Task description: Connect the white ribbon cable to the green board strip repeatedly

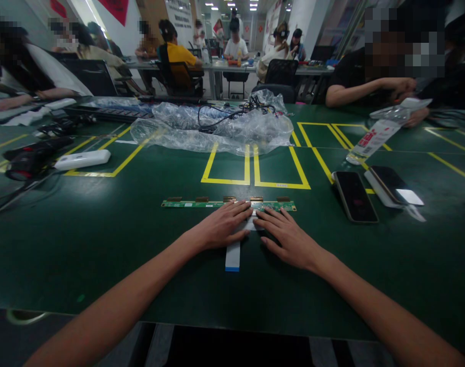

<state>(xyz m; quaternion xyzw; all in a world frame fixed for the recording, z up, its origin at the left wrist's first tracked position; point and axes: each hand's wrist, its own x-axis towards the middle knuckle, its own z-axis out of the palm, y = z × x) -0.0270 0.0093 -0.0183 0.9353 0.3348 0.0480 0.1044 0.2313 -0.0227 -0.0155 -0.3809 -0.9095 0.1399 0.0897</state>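
Green and slim, a long circuit board (194,205) is lying crosswise on the dark table (102,224), straight ahead of the person, with a row of coppery tabs (202,199) standing out along its far edge. The left hand (222,224) is resting palm down, its fingers stretched nearly straight and lying close together, and it is gripping nothing; its fingertips are reaching over the near edge of the board just left of the right hand's. The right hand (288,237) is lying just as flat, its fingers a little more spread and its thumb held apart, also gripping nothing, with its fingertips meeting the board's near edge. Between and partly under the hands a white flat cable (233,255) is showing, its blue end pointing toward the person; how it is joining the board is hidden by the fingers. Pressing looks like the step in hand, and doing it well is probably a matter of spreading light, even pressure through both sets of fingertips, so that neither end of such a thin board is lifting or bending. Staying on the near side seems wise, since those tabs look easy to crease. Letting the cable lie flat and straight should be helping too: a thumb dragging sideways could be kinking it or tugging at its join. The crumpled plastic (167,133) is lying well beyond the board, leaving the fingers room for moving freely.
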